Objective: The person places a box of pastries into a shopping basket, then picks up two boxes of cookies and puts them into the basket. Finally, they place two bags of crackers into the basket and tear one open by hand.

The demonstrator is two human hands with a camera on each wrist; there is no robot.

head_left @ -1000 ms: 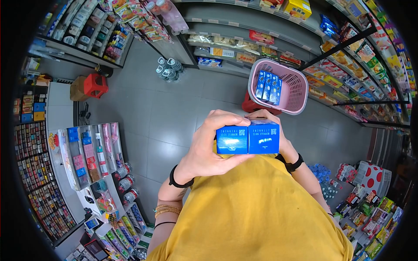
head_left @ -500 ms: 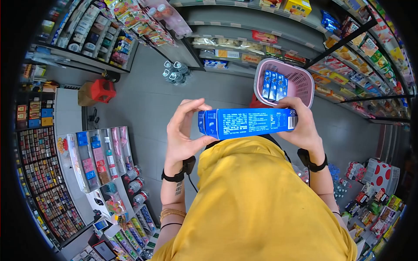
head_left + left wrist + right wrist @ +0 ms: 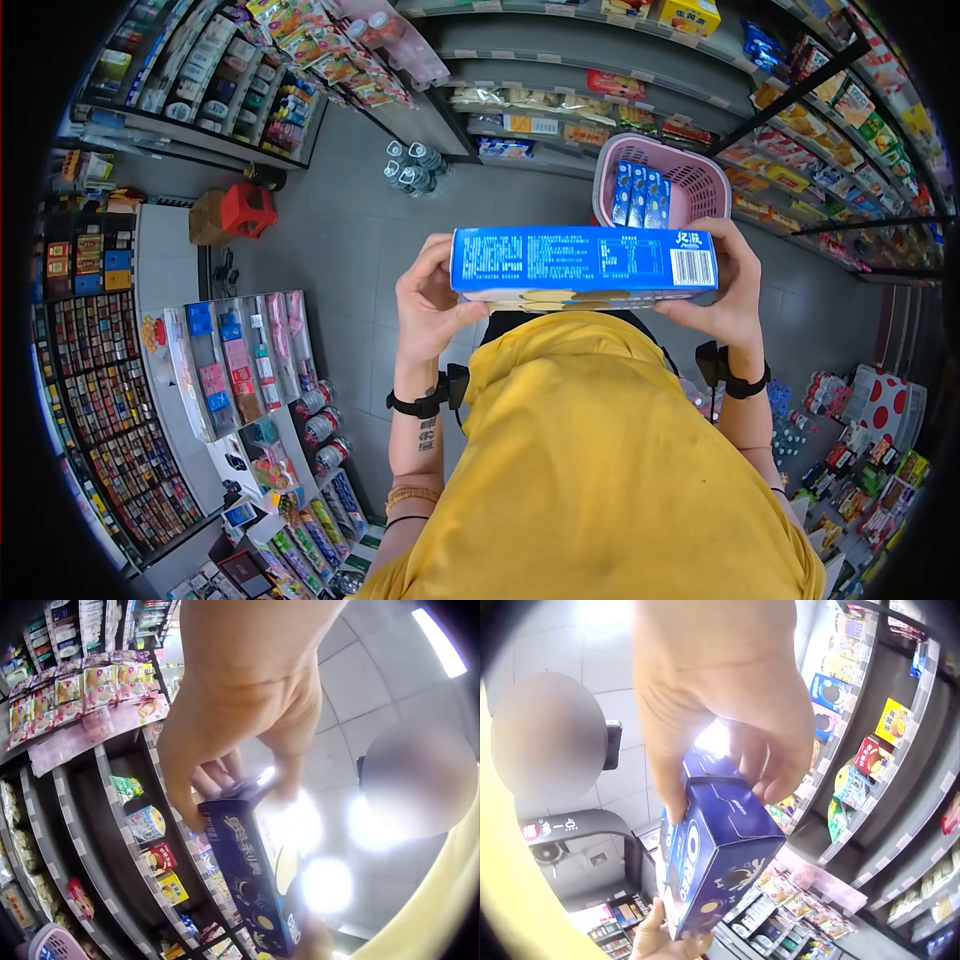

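Head view: a blue box (image 3: 560, 262) is held up in front of the yellow shirt (image 3: 620, 440), its long printed side, with the barcode at one end, turned to the camera. The grip is closed on it from both ends: the left hand (image 3: 424, 312) grips one end, the right hand (image 3: 733, 300) the other, thumbs at the near edge and fingers behind. I cannot tell whether it is a single carton or two pressed together. Equal pressure from both hands should serve it well, as card like this probably dents at the corners if squeezed hard; keeping the two ends level should also spare it from twisting or slipping.

Just beyond the right hand is a pink basket (image 3: 697, 178), with several blue packs (image 3: 641, 195) standing side by side in it. Grey tiled floor (image 3: 350, 255) spreads around, carrying clear jugs (image 3: 415, 168) near the foot of the shelves, and a red stool (image 3: 247, 210) beside a cardboard carton (image 3: 208, 218). Long grey shelves (image 3: 560, 45) carry packets across the far side. On the person's left is a display stand (image 3: 183, 375), with large bottles (image 3: 323, 426) next to it.
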